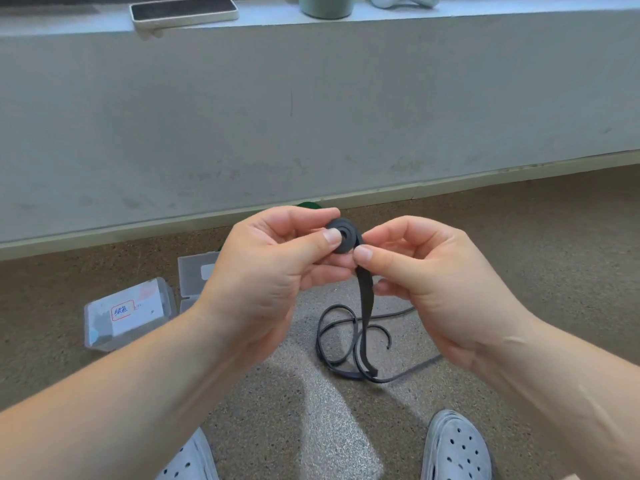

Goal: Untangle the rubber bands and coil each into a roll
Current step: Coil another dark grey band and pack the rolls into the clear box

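A black rubber band is partly wound into a small flat coil point(344, 239) held up in front of me. My left hand point(273, 271) pinches the coil between thumb and fingers. My right hand point(426, 271) pinches the band at the coil's lower right edge, where the strap leaves it. The loose tail point(365, 306) hangs straight down and ends in tangled loops point(346, 348) on the speckled floor. A bit of something green point(309, 205) shows just above my left hand, mostly hidden.
Clear plastic boxes lie on the floor at left, one with a handwritten label point(126, 311) and another point(197, 275) behind my left wrist. A grey concrete wall point(311, 116) rises ahead, with a ledge holding a phone point(183, 8) and a cup point(325, 5). My shoes point(457, 448) are below.
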Available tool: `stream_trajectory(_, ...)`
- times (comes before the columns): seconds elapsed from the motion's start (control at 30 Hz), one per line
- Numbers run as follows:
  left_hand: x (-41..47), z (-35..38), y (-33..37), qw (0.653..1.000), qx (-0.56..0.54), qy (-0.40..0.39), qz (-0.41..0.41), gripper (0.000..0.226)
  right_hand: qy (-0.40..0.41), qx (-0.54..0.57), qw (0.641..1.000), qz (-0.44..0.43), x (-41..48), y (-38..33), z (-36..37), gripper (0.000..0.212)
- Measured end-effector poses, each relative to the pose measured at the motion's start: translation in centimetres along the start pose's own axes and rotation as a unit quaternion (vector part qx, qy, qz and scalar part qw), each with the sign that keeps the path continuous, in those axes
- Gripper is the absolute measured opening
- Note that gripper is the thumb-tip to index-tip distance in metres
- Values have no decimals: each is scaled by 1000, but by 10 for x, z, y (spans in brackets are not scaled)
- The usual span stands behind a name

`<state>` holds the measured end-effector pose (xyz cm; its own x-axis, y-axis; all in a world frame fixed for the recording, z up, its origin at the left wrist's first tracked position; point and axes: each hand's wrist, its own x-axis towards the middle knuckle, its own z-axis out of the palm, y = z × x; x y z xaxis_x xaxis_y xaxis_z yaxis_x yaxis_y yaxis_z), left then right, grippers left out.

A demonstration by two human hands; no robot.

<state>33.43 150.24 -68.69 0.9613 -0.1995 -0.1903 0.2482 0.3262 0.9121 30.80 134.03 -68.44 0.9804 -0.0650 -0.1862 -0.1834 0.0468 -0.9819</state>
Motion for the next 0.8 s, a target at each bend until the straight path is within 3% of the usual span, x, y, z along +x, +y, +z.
stream_trajectory(0.47,-5,4,-7,1000,-28,-4,13,20,15,60,996,-66,-2,1,5,14)
stream_trajectory(0.57,-5,3,-10,1000,14,-13,23,25,37,35,996,-75,-2,3,4,14)
stream_trajectory(0.63,-4,0,-9,998,47,-25,32,17,42,30,996,-79,-1,2,2,14)
stream_trajectory(0.8,0,-5,-1,990,119,-49,55,17,18,32,997,-68,0,0,0,11)
